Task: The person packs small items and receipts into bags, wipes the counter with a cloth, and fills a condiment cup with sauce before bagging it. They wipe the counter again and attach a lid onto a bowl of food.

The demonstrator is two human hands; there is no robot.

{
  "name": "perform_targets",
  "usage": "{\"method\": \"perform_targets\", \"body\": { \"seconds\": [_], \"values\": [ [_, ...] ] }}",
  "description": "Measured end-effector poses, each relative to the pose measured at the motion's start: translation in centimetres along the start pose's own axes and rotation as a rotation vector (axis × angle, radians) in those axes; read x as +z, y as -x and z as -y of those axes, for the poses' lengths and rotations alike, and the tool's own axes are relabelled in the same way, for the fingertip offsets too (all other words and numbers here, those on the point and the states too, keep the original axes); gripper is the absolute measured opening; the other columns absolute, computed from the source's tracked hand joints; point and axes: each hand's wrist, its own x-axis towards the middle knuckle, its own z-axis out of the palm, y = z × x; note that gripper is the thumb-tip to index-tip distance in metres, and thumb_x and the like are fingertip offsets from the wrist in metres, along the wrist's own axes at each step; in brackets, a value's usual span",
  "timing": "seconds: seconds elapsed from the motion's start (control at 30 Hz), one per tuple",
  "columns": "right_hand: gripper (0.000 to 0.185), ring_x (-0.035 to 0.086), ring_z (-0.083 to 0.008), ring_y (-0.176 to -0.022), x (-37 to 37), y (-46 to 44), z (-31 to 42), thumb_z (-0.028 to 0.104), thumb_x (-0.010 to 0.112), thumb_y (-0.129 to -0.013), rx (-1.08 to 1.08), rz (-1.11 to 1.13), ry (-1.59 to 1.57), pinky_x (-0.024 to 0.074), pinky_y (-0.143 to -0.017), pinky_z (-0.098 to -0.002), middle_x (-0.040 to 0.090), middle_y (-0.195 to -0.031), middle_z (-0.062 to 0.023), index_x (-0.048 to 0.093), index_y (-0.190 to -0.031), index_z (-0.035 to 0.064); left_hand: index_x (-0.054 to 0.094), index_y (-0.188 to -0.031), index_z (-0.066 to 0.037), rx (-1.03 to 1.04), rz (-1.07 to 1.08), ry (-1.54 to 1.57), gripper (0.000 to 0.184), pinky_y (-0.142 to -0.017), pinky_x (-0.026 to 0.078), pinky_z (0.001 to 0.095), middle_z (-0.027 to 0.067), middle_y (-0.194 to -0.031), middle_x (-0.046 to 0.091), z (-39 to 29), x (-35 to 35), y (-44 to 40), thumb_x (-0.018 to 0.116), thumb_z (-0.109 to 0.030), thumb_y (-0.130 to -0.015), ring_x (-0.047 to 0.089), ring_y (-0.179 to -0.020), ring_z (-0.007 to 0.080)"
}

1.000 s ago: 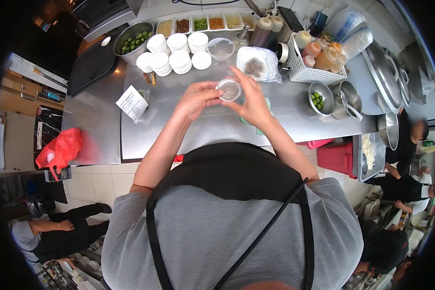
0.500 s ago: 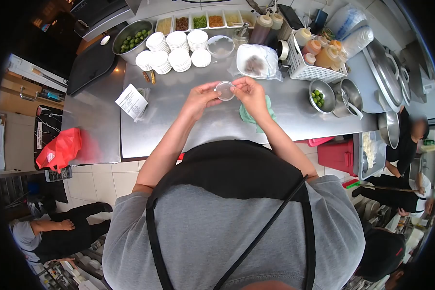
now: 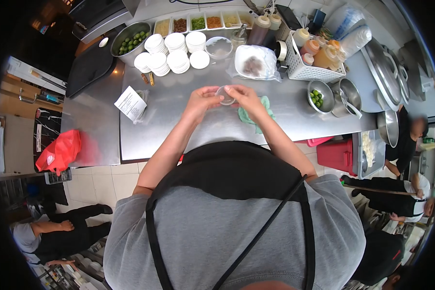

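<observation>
A small clear round plastic cup or lid (image 3: 225,95) is held between both hands above the steel counter (image 3: 179,131). My left hand (image 3: 201,102) grips its left side, thumb and fingers pressed on the rim. On its right side my right hand (image 3: 245,99) pinches the edge. A green cloth (image 3: 250,117) lies on the counter just beside and partly behind my right wrist. Farther back stand stacks of white round lids (image 3: 178,61) and a clear bowl (image 3: 219,48). Whether anything is inside the clear piece cannot be made out.
A pot of green limes (image 3: 132,44), trays of toppings (image 3: 198,22) and a basket of sauce bottles (image 3: 310,70) line the back. Metal bowls (image 3: 319,100) stand right, a printed slip (image 3: 130,103) lies left. Other people (image 3: 67,232) stand at both sides.
My right hand has gone from spread fingers to a pinch on the clear piece, which has moved slightly down and now looks tilted. At the right, a person has shifted, holding a long stick.
</observation>
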Motion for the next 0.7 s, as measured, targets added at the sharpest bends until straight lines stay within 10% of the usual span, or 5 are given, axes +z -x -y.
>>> {"method": "perform_targets", "body": {
  "seconds": [0.7],
  "values": [
    [0.032,0.056,-0.0135,-0.067,0.5,-1.8,-4.8,0.031,0.065,-0.073,-0.081,-0.110,0.046,0.0446,-0.061,-0.0272,0.061,-0.073,-0.0078,0.060,-0.083,0.0012,0.056,-0.099,0.001,0.031,-0.049,-0.177,0.030,-0.069,0.045,0.0249,0.0080,-0.089,0.062,1.4,0.6,-1.4,0.065,-0.009,-0.072,0.058,-0.078,0.0131]
  ]
}}
